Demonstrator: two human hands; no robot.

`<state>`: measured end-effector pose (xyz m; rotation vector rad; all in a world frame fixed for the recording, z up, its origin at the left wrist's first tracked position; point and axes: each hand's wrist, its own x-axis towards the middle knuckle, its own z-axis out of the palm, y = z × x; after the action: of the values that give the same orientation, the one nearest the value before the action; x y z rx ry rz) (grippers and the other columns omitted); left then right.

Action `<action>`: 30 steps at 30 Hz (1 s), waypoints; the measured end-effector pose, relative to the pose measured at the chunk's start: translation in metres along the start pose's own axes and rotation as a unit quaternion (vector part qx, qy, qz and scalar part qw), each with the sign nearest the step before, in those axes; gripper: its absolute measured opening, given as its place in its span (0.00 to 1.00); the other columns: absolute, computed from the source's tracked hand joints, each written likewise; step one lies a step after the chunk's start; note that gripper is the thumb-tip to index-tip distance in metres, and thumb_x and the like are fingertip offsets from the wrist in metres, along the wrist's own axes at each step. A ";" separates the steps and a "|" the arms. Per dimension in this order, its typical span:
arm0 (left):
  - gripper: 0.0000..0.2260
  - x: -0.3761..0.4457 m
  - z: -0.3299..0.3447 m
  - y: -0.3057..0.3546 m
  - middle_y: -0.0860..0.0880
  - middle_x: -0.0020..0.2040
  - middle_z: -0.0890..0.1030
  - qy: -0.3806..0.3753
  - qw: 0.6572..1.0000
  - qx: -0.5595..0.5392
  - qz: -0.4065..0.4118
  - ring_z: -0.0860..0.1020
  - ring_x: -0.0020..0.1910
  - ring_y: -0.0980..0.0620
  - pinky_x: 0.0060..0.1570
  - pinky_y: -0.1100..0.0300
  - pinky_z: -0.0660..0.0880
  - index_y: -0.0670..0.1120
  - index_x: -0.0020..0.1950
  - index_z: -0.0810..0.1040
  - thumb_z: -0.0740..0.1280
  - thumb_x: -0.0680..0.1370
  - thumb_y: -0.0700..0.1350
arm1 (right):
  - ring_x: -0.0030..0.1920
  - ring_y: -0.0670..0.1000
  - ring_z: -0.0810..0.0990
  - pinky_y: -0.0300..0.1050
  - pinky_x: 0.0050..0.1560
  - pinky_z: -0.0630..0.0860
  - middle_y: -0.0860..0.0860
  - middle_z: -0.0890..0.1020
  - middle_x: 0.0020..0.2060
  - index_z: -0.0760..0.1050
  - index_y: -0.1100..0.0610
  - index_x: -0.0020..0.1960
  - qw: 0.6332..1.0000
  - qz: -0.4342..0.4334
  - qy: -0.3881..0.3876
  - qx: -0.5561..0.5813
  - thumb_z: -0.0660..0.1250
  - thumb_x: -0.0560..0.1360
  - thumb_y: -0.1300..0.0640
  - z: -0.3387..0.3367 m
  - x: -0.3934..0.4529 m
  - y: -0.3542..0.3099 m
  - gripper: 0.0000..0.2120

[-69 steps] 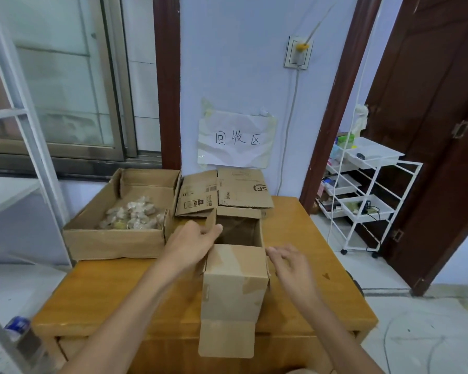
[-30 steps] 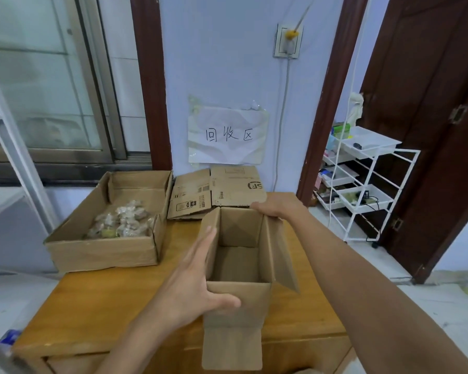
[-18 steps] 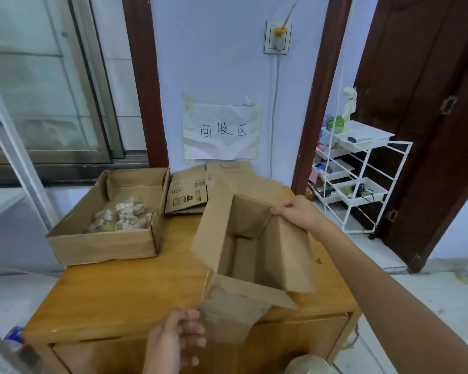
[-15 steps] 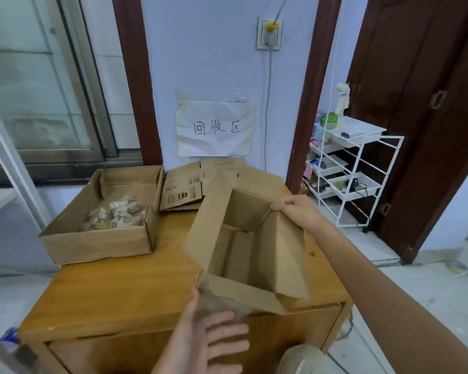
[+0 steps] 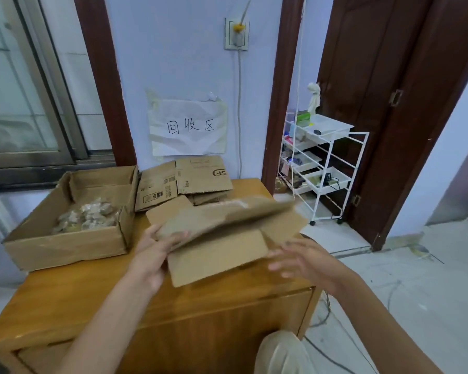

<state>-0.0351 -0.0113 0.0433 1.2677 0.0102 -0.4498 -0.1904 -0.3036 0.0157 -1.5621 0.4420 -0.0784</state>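
Half a second ago the carton [image 5: 222, 238] stood open and tilted with its mouth toward the camera. Now it has folded nearly flat and hangs low over the worktop [image 5: 92, 298], blurred with motion.

At about 10 o'clock sits an open box [image 5: 65, 241] with small wrapped pieces inside, well apart from the work. The left hand [image 5: 153, 255] has moved up from the near edge of the worktop and grips the carton's left end, fingers curled over the top panel. The carton's long axis runs roughly from 8 o'clock to 2 o'clock, with one flap drooping toward the person and the upper panel bowed. The right hand [image 5: 305, 261] has let go of the rim it held. It is released, with fingers spread, just beside the carton's near right corner. The blur hides whether it touches the board.

The stack of flattened cartons [image 5: 184, 179] lies at 12 o'clock from the carton, just beyond its far edge, against the wall. The likely next move is a short push straight away from the body onto that stack. The left hand already has the hold, so the right hand probably only needs to press the bowed panel down.
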 end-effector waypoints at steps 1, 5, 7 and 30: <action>0.40 0.011 -0.008 0.000 0.43 0.64 0.78 -0.008 0.999 0.042 0.005 0.79 0.60 0.41 0.56 0.42 0.79 0.50 0.76 0.68 0.80 0.67 0.37 | 0.54 0.60 0.87 0.52 0.52 0.82 0.55 0.88 0.55 0.76 0.60 0.67 0.998 0.028 0.052 -0.011 0.63 0.86 0.55 -0.008 0.002 0.007 0.13; 0.36 0.051 -0.040 -0.008 0.49 0.65 0.76 -0.072 0.953 0.295 0.017 0.76 0.62 0.48 0.61 0.53 0.74 0.55 0.74 0.71 0.81 0.70 0.37 | 0.47 0.58 0.83 0.53 0.47 0.79 0.57 0.83 0.50 0.61 0.56 0.79 0.950 0.033 0.308 -0.043 0.60 0.84 0.53 -0.024 0.029 0.025 0.25; 0.41 0.075 -0.050 -0.018 0.47 0.73 0.71 -0.066 0.878 0.473 0.025 0.71 0.70 0.45 0.71 0.49 0.69 0.58 0.78 0.65 0.81 0.70 0.44 | 0.58 0.59 0.81 0.57 0.58 0.76 0.55 0.79 0.59 0.56 0.52 0.82 0.930 -0.008 0.298 -0.217 0.58 0.82 0.44 -0.009 0.045 0.018 0.31; 0.37 0.112 -0.008 -0.083 0.53 0.85 0.43 -0.013 0.617 0.772 0.149 0.39 0.83 0.38 0.78 0.32 0.40 0.68 0.82 0.44 0.41 0.74 0.79 | 0.84 0.60 0.41 0.75 0.77 0.38 0.54 0.47 0.85 0.44 0.33 0.83 0.765 -0.052 0.094 -0.635 0.37 0.76 0.22 0.090 0.150 0.044 0.37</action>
<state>0.0413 -0.0583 -0.0634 2.9190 -0.7734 -0.0703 -0.0336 -0.2664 -0.0651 -2.9537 0.6092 -0.0068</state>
